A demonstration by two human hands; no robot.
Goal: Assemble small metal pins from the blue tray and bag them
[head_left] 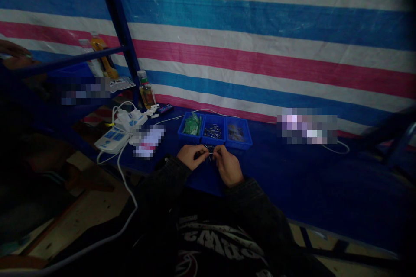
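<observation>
– Black shirt (214, 236) at the bottom middle of the frame. Next?
– Three blue boxes (218, 141) in a row, middle of the frame.
– And just below?
– With left hand (193, 156) and right hand (229, 166), pinching one small thin piece (210, 153).

Right of centre: open passage across the table (276, 173) | Centre: three blue trays (239, 143) block a low path | Left: power strips (110, 139), white cable (136, 204) obstruct | Upper left: metal post (115, 13) bars reach
</observation>
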